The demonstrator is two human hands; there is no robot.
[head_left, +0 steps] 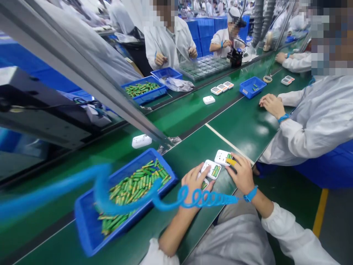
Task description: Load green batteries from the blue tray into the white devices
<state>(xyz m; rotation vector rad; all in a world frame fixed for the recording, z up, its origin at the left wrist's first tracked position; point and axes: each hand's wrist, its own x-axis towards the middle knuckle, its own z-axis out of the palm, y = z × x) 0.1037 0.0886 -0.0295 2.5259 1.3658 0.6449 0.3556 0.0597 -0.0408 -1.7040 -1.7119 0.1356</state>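
Observation:
Three white plastic devices with open battery compartments lie in a row on the green bench before me. My left hand (194, 184) rests over the nearest, mostly hidden one, its fingers gripping the middle white device (211, 169), where green batteries (216, 170) show. My right hand (242, 175) holds the edge of the farthest white device (221, 157), with a yellow finger cover (231, 161) pressed at its batteries. Left of my hands stands a blue bin (84, 224) heaped with loose green batteries (132, 187). A blue wristband (250, 194) is on my right wrist.
A coiled blue cord (193, 198) stretches from the wristband across the bin. A metal post (110, 81) slants overhead at left. Beyond the bench, a green belt (176, 119) carries a white device (141, 141) and others. A co-worker's hands (273, 106) rest at right.

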